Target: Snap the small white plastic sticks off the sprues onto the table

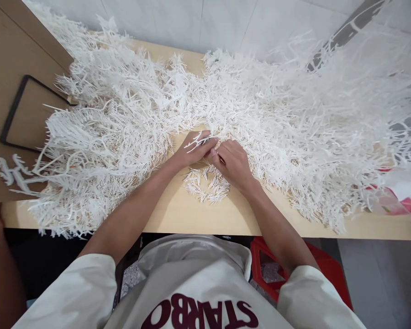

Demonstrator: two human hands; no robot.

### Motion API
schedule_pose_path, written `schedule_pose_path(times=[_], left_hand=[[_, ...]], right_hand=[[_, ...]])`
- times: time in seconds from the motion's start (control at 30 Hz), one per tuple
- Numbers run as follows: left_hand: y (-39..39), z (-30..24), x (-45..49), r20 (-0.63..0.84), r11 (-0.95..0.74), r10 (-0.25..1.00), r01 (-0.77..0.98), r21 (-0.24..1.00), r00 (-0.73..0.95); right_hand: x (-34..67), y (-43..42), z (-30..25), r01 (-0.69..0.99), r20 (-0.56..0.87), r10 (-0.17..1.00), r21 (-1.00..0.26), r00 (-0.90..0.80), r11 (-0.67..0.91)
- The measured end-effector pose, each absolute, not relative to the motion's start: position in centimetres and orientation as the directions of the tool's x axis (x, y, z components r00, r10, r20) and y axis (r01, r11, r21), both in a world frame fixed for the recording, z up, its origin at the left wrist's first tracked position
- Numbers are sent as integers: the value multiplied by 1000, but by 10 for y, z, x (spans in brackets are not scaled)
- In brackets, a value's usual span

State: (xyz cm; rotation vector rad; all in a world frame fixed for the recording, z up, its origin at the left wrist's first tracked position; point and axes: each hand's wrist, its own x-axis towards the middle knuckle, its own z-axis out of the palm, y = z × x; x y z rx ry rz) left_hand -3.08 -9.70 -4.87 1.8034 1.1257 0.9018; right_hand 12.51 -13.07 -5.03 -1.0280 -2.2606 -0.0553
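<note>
Maroon lettering (192, 312) on the pale shirt (192, 278) reads "STARBO" — over the tabletop (192, 221), the left hand (193, 151) pinches a white sprig (196, 143); the right hand (233, 161) curls beside it — its grip I can't tell.

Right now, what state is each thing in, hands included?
Left hand: closed on the white sprig
White sprig: held, branched
Right hand: fingers curled, grip unclear
Small pile: loose on the table
Large heap: loose, spread wide
Plastic wrapping: crumpled
</note>
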Motion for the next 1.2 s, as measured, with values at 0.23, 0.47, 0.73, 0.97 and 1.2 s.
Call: schedule_pose_path(times=[0.23,0.47,0.73,0.97,1.2], left_hand=[[-99,-46,-31,141,-262,922,315,912,360],[-91,-50,-35,85,-121,986,259,958,146],[-88,-44,-33,33,-24,988,-62,998,152],[-92,-29,-42,13,15,990,-196,981,139],[-93,-25,-42,40,-26,998,-238,971,53]], right_hand=[[124,-129,-57,609,600,700,-403,-386,683],[106,-157,-42,362,552,495,-339,-671,868],[135,-128,-46,690,649,736,-444,-194,572],[141,-122,-43,722,513,827,-481,-228,498],[139,-125,-45,729,650,733,-401,-200,554]])
